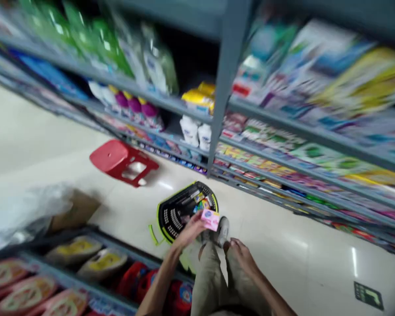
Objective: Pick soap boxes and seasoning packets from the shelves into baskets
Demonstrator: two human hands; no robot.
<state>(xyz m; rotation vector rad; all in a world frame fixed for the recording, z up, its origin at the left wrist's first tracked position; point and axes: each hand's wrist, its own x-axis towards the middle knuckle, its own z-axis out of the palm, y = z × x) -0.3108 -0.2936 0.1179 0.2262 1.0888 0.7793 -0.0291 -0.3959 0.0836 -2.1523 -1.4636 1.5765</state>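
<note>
My left hand (191,230) is closed round a small pink box (210,219), held just above the near rim of a black shopping basket (176,213) with lime-green trim that stands on the floor. Several small packs lie inside the basket. My right hand (241,254) rests on my right knee with its fingers curled loosely, nothing in it. My legs in khaki trousers and a grey shoe (222,231) show below the box. The picture is smeared by motion.
Grey store shelves (224,101) full of packaged goods run across the back and right. A red plastic stool (121,161) lies tipped on the pale floor at left. A cardboard box with plastic film (75,210) sits near a lower shelf of packets (69,272) at bottom left.
</note>
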